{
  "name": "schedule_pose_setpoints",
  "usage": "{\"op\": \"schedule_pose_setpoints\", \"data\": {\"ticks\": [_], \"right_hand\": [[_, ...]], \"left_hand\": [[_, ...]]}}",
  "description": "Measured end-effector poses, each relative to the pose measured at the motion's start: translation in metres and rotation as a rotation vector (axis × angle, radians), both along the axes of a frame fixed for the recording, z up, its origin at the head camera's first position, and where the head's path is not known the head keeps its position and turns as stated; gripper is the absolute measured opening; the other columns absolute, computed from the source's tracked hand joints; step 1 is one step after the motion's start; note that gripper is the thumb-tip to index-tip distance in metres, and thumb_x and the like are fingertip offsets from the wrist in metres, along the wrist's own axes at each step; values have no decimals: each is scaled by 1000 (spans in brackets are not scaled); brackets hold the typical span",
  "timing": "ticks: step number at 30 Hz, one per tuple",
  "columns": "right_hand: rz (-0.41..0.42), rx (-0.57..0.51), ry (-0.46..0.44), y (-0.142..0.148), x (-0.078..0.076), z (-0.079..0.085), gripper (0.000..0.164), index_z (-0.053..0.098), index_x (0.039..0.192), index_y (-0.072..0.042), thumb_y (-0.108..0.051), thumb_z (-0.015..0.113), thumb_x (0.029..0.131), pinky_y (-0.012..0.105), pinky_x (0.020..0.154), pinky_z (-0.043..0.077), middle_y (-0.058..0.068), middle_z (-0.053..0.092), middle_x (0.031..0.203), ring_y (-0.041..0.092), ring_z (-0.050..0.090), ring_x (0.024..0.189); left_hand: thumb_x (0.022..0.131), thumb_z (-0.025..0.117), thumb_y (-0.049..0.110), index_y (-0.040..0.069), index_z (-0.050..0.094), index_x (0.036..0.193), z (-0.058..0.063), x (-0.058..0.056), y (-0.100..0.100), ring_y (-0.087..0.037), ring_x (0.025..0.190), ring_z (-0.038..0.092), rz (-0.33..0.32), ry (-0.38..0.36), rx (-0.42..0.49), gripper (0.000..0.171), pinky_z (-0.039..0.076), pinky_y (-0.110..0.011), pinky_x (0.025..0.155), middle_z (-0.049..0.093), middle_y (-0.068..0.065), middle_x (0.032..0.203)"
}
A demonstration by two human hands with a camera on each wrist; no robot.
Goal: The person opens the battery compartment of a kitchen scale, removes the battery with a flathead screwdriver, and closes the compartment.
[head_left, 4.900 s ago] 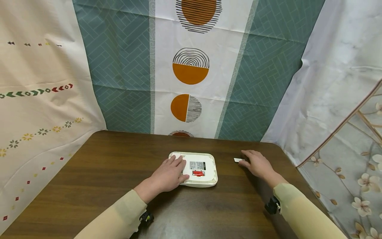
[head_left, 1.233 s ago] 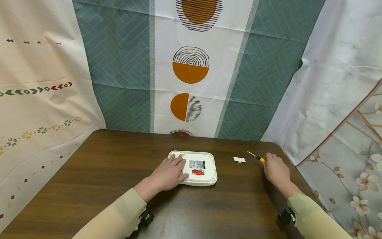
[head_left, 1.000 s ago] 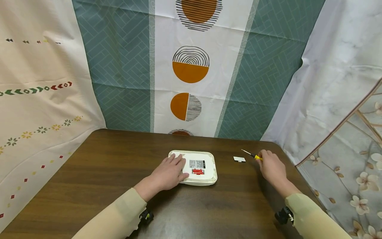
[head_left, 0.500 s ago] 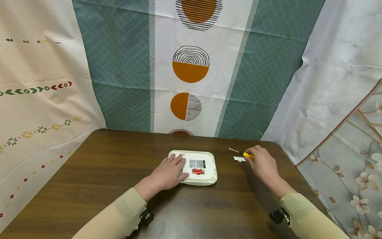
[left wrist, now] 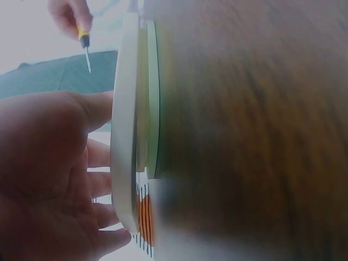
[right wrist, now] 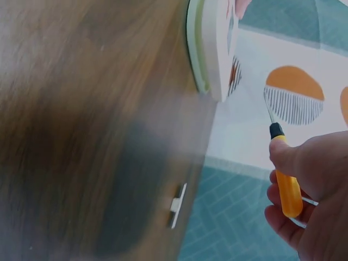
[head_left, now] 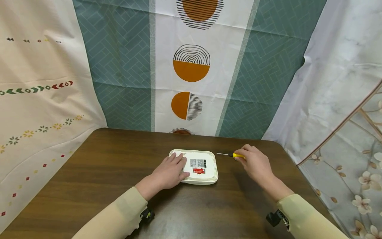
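A white, flat, rounded device (head_left: 211, 167) lies on the table with its underside up, showing a printed label (head_left: 197, 163) and red batteries (head_left: 199, 171) in an uncovered compartment. My left hand (head_left: 170, 171) rests on its left side, fingers extended over the top. My right hand (head_left: 256, 164) grips the yellow handle of a screwdriver (head_left: 237, 155), held in the air to the right of the device. Its thin shaft points left, the tip near the device's right edge. A small white battery cover (right wrist: 176, 206) lies on the table in the right wrist view; the right hand hides it in the head view.
A dark brown wooden table (head_left: 119, 186) carries everything. Behind it hangs a teal and white patterned cloth (head_left: 125, 83), with a cream cloth (head_left: 44, 99) on the left and a floral one (head_left: 343, 159) on the right.
Earlier, the right hand was at the small cover without a visible screwdriver. It then held the screwdriver at the right and has carried it left towards the device. The left hand has stayed put.
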State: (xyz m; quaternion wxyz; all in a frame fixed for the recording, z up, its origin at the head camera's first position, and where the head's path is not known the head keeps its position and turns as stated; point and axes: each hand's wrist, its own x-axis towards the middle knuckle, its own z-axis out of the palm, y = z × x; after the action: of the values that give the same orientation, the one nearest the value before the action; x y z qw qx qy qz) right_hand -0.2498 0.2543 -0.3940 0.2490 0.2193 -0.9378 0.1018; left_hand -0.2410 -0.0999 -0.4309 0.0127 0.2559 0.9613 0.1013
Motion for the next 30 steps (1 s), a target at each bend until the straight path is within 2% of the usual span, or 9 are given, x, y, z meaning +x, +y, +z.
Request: {"op": "schedule_pose_setpoints", "data": {"ticks": [15,25,30], "right_hand": [[145,75,6,-28,6,10,29,86,106,-13,-4,98,81,43,78,58,-1,77,98,25,67,89],[212,179,91,-36,6,10,28,87,101,-18,-5,99,79,40,72,52,0,67,90,24,59,84],[226,205,106,-39,7,7,27,86,101,-18,-6,99,80,38,70,49,0,63,90,24,55,84]], "left_hand": [[114,59,49,2,48,166,0,-2,1,-45,164,28,3,-8,-13,70,25,-59,132,38,-19,175],[114,59,48,2,47,166,1,-2,2,-45,164,27,12,-16,-2,70,24,-59,132,37,-19,176],[114,60,47,1,48,166,0,-2,2,-45,164,27,4,-23,-4,70,24,-59,132,37,-19,175]]}}
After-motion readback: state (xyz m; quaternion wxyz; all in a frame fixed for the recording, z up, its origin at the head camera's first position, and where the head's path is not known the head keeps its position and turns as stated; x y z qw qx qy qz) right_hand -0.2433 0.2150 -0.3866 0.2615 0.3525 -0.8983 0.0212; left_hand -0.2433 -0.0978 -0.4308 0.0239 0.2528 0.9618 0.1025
